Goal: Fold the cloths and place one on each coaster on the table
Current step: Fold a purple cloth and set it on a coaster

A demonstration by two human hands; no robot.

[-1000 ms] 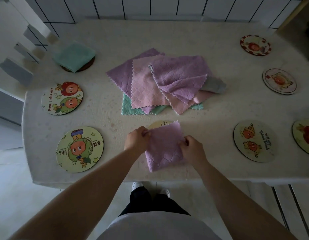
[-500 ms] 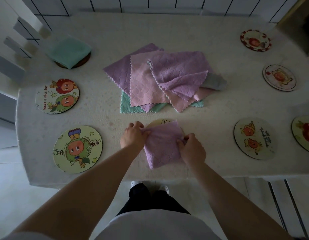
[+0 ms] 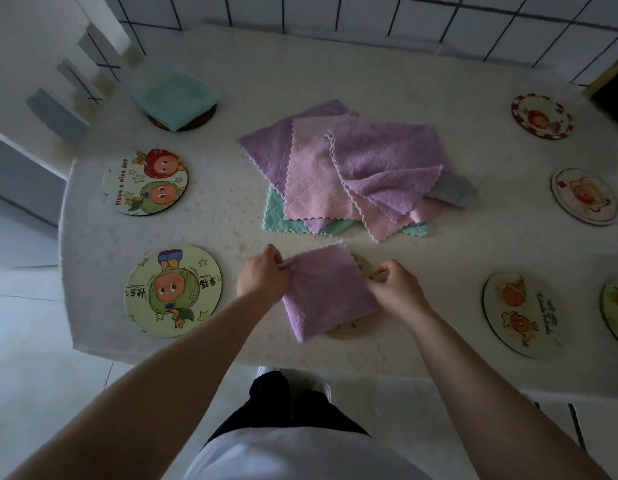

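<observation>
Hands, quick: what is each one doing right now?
Left hand: closed, pinching the folded purple cloth at its left edge.
Right hand: closed, pinching its right edge.

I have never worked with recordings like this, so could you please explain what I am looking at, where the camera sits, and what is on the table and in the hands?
There is no machine here: a person works with two bare hands, and a camera worn on the head looks forward and down at them. The left hand and right hand each pinch an edge of a folded purple cloth, which lies over a mostly hidden coaster near the front of the pale table. Behind it is a loose pile of unfolded cloths in purple, pink, green and grey. Round cartoon coasters sit along both sides. At the far left, a folded green cloth already rests on a dark coaster.
</observation>
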